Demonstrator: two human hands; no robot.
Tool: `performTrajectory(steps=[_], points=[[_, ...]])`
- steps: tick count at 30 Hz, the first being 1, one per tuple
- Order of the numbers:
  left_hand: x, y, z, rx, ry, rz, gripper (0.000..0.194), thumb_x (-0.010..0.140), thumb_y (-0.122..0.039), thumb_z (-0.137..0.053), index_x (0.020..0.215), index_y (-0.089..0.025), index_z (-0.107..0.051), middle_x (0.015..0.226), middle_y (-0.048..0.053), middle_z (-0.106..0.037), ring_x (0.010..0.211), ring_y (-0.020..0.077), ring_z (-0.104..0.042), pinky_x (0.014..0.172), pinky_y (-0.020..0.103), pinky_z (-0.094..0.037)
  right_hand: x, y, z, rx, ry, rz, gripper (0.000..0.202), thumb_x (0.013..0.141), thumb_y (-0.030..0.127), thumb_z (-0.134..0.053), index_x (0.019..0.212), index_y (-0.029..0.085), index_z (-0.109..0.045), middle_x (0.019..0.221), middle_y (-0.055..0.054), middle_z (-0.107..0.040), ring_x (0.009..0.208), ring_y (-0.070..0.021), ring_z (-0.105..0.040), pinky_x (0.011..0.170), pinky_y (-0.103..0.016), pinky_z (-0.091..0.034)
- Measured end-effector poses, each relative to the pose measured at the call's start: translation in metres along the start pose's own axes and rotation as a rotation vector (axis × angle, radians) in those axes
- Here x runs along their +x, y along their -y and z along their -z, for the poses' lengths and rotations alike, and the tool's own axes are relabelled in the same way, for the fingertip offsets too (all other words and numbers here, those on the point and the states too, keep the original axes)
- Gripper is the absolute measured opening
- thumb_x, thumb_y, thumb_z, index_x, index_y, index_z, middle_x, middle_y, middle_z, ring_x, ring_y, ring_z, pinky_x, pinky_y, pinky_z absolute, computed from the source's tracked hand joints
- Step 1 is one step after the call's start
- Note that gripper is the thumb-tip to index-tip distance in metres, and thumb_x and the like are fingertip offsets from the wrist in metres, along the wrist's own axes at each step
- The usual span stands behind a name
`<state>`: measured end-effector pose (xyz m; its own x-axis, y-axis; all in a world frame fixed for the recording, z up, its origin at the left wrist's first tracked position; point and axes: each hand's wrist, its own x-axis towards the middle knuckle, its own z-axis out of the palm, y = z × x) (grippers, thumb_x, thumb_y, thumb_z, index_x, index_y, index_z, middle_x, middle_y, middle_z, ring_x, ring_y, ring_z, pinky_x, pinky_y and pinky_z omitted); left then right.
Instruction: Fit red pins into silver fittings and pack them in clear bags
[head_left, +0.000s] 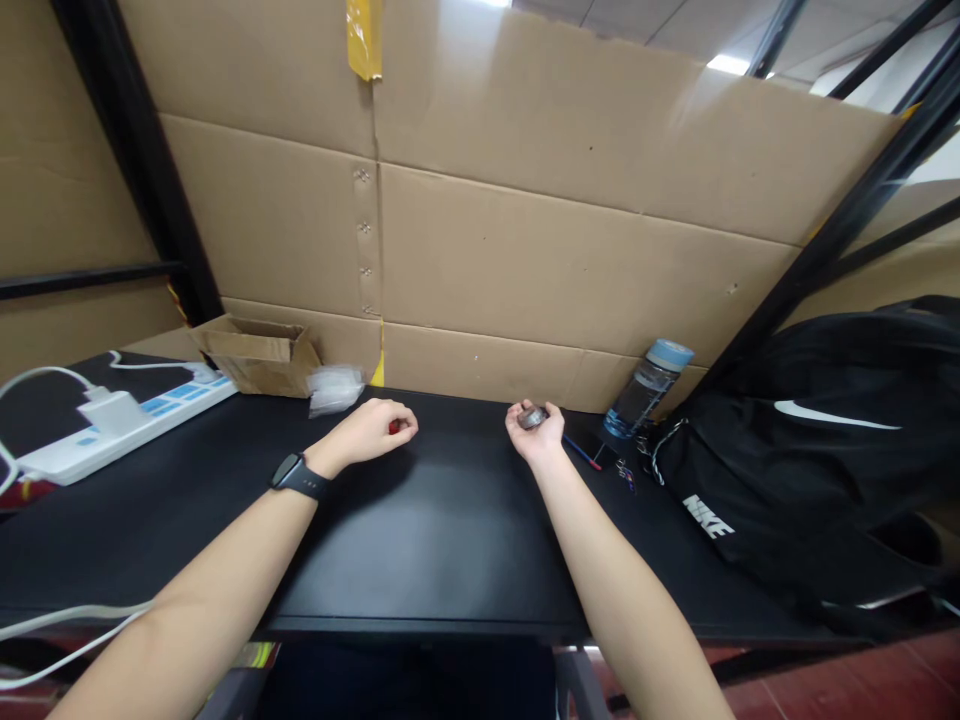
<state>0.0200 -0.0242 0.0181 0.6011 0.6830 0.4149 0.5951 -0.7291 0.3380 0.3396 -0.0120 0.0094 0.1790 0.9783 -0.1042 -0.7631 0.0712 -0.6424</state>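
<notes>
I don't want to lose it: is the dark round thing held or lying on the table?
Held: the dark round thing sits in your right hand, which is cupped palm up around it.

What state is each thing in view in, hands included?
Left hand: curled around a small red object, mostly hidden
Right hand: palm up, holding a dark rounded object
Brown cardboard box: open
Clear cylindrical bottle: light-blue lid on
Long white plastic power strip: plugs inserted
</notes>
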Motion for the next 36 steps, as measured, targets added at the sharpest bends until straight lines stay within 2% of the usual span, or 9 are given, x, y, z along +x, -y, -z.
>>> performTrajectory(steps=[3,6,9,13,18,22,26,30,36], points=[[0.000,-0.001,0.000,0.006,0.002,0.007,0.018,0.087,-0.026,-0.057,0.084,-0.020,-0.074,0.078,0.002,-0.073,0.068,0.0152,-0.063,0.068,0.024,-0.044,-0.002,0.008,-0.002,0.057,-0.007,-0.007,0.027,0.090,0.043,-0.042,0.076,0.021,-0.050,0.071,-0.005,-0.060,0.061,-0.0153,-0.060,0.044,-0.023,-0.050],[0.000,-0.002,0.001,0.011,0.006,0.013,0.018,0.087,-0.025,-0.057,0.084,-0.020,-0.074,0.078,0.002,-0.072,0.069,0.0152,-0.063,0.068,0.023,-0.044,0.001,0.009,-0.001,-0.201,-0.029,0.020,0.018,0.083,0.031,-0.051,0.069,0.022,-0.045,0.060,0.001,-0.053,0.049,-0.0104,-0.049,0.039,-0.018,-0.042],[0.000,-0.002,0.001,0.013,0.012,0.014,0.018,0.087,-0.024,-0.057,0.084,-0.020,-0.073,0.078,0.002,-0.072,0.069,0.0153,-0.063,0.068,0.023,-0.044,0.006,0.000,0.002,-0.443,-0.044,0.028,0.024,0.073,0.014,-0.057,0.062,0.022,-0.037,0.050,0.008,-0.041,0.040,-0.0062,-0.034,0.035,-0.015,-0.030],[-0.001,-0.001,0.001,0.014,0.014,0.011,0.018,0.088,-0.025,-0.057,0.085,-0.020,-0.073,0.079,0.002,-0.072,0.069,0.0152,-0.063,0.069,0.024,-0.044,0.009,-0.010,0.013,-0.731,0.018,0.077,0.022,0.062,0.002,-0.062,0.062,0.020,-0.050,0.050,0.009,-0.045,0.041,-0.0062,-0.037,0.036,-0.015,-0.024],[-0.001,0.000,0.000,0.016,0.010,0.006,0.019,0.088,-0.025,-0.056,0.085,-0.020,-0.074,0.079,0.003,-0.072,0.069,0.0152,-0.063,0.069,0.024,-0.045,0.008,-0.007,0.023,-1.149,0.184,0.181,0.031,0.047,-0.008,-0.071,0.059,0.018,-0.061,0.051,0.010,-0.052,0.049,-0.0056,-0.041,0.045,-0.015,-0.024],[0.000,-0.001,0.000,0.014,0.010,0.004,0.018,0.088,-0.025,-0.056,0.085,-0.019,-0.074,0.079,0.003,-0.072,0.069,0.0149,-0.062,0.068,0.023,-0.044,0.008,-0.002,0.025,-1.410,0.286,0.234,0.031,0.044,-0.006,-0.075,0.059,0.019,-0.064,0.055,0.008,-0.058,0.055,-0.0085,-0.048,0.052,-0.019,-0.030],[0.000,-0.001,0.001,0.012,0.012,0.008,0.018,0.088,-0.024,-0.056,0.084,-0.019,-0.073,0.079,0.002,-0.072,0.069,0.0148,-0.062,0.069,0.023,-0.044,0.008,0.003,0.026,-1.570,0.354,0.286,0.036,0.047,-0.001,-0.077,0.076,0.019,-0.070,0.067,0.005,-0.067,0.064,-0.0122,-0.057,0.062,-0.022,-0.039],[0.000,-0.001,0.000,0.008,0.019,0.018,0.018,0.088,-0.024,-0.057,0.085,-0.019,-0.074,0.079,0.002,-0.072,0.069,0.0150,-0.062,0.069,0.024,-0.044,0.011,0.006,0.029,-1.643,0.394,0.317,0.038,0.052,0.012,-0.085,0.087,0.020,-0.070,0.078,0.002,-0.073,0.073,-0.0157,-0.065,0.069,-0.024,-0.044],[-0.001,-0.001,-0.001,0.009,0.024,0.009,0.017,0.088,-0.023,-0.057,0.085,-0.019,-0.073,0.080,0.002,-0.073,0.071,0.0152,-0.063,0.070,0.024,-0.044,0.019,0.003,0.037,-1.664,0.409,0.412,0.032,0.058,0.022,-0.085,0.087,0.020,-0.071,0.083,0.001,-0.075,0.079,-0.0170,-0.069,0.073,-0.025,-0.047]])
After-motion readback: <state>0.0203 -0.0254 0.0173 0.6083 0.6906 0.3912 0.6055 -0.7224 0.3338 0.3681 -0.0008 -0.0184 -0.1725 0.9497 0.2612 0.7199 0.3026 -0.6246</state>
